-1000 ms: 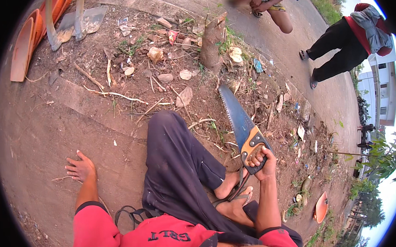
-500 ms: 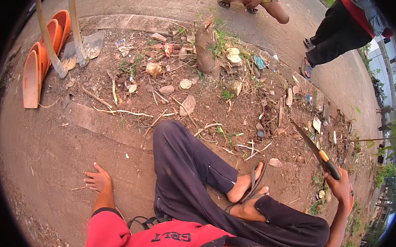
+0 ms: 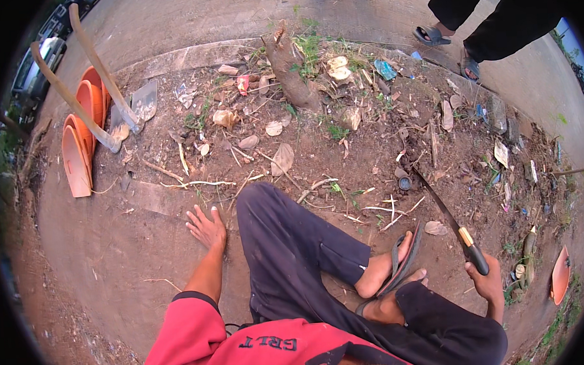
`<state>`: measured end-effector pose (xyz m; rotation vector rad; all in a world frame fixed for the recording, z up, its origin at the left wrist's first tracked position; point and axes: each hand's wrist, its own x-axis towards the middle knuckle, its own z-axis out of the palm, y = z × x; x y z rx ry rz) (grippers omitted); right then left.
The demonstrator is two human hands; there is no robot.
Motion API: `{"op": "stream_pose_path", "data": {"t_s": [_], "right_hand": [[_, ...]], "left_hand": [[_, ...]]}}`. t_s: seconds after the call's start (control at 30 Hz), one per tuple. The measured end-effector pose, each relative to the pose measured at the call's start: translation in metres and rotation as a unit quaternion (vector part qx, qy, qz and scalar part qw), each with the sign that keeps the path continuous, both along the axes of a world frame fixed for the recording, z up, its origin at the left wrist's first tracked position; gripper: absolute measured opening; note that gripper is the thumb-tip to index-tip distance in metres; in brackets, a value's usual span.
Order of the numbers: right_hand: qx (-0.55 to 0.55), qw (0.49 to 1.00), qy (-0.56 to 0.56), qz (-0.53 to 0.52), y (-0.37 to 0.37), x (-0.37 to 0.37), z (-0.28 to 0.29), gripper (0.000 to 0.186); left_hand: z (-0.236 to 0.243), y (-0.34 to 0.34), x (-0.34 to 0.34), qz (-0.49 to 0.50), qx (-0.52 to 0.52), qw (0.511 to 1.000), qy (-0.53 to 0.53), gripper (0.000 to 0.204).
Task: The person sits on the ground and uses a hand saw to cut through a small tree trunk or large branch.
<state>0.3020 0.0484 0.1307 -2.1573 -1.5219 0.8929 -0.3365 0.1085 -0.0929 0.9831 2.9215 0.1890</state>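
Observation:
My left hand (image 3: 207,228) is open, fingers spread, over the bare dirt beside my bent left knee. It holds nothing. In my right hand (image 3: 487,282), near my right foot, is a machete (image 3: 442,204) with a dark handle and a light tan band. Its long dark blade slants forward and left; the tip is at the loose soil beside a small grey round cap (image 3: 405,183). Whether the tip touches the soil, I cannot tell. Farther ahead a short tree stump (image 3: 293,73) leans out of the littered ground. My sandalled feet (image 3: 381,280) lie between the machete and my legs.
Orange head pans (image 3: 77,164) and two shovels (image 3: 144,102) with wooden handles stand at the far left. Sticks, dry leaves and litter cover the soil. A person in dark trousers (image 3: 451,2) stands at the far right. An orange curved piece (image 3: 560,276) lies right.
My left hand has moved right, toward my knee. The machete has come down and left, its tip nearer the soil. The standing person is closer; the crouching one is mostly out of view.

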Motion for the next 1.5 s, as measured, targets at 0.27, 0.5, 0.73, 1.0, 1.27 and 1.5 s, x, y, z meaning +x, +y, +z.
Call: {"op": "stream_pose_path", "data": {"t_s": [0.27, 0.5, 0.73, 1.0, 1.27, 1.5], "right_hand": [[0.080, 0.889, 0.216, -0.397, -0.107, 0.081, -0.159, 0.013], [0.041, 0.816, -0.057, -0.574, -0.226, 0.143, -0.269, 0.024], [0.040, 0.761, 0.141, -0.632, -0.249, 0.103, -0.274, 0.026], [0.040, 0.725, 0.255, -0.639, -0.265, 0.099, -0.266, 0.028], [0.025, 0.705, 0.324, -0.630, -0.257, 0.097, -0.264, 0.030], [0.018, 0.703, 0.370, -0.607, -0.248, 0.118, -0.236, 0.033]], "left_hand": [[0.006, -0.138, -0.021, 0.198, -0.033, 0.979, 0.039, 0.068], [-0.019, -0.201, -0.046, 0.490, -0.021, 0.870, 0.057, 0.080], [-0.026, -0.204, -0.055, 0.506, -0.005, 0.860, 0.068, 0.082], [-0.031, -0.209, -0.056, 0.502, -0.026, 0.861, 0.080, 0.083], [-0.040, -0.205, -0.058, 0.500, -0.025, 0.861, 0.086, 0.083], [-0.041, -0.180, -0.050, 0.496, -0.046, 0.864, 0.076, 0.081]]}}
